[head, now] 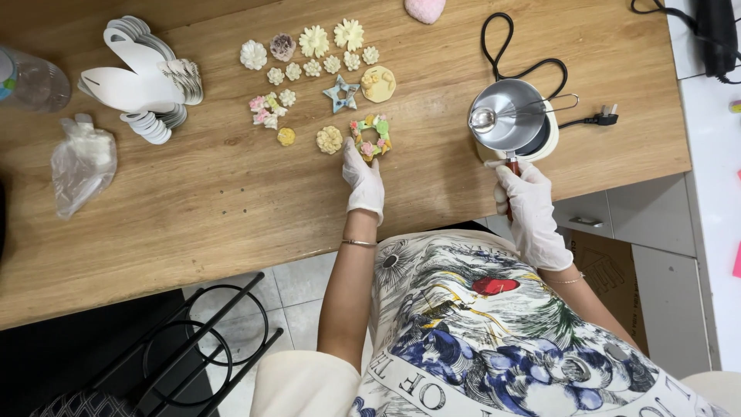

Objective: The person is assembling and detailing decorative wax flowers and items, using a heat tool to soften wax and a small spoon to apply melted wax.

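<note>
Both my hands wear white gloves. My left hand [363, 179] rests on the wooden table [193, 208], fingertips touching a small wreath-shaped piece [371, 137] decorated with coloured flowers. My right hand [529, 207] grips the red handle [512, 165] of a small steel pot [505, 114], which sits on a cream electric warmer [545, 144]. A spoon [484, 119] lies in the pot. Beyond the wreath lie several moulded shapes: cream flowers [314, 41], a star [341, 94], a round disc [378, 83].
A stack of white paper cut-outs [143, 77] and a crumpled plastic bag [81, 162] sit at the left. The warmer's black cord [525, 66] loops to a loose plug [606, 117]. A pink heart shape [424, 9] is at the far edge. A black wire rack [208, 340] stands on the floor.
</note>
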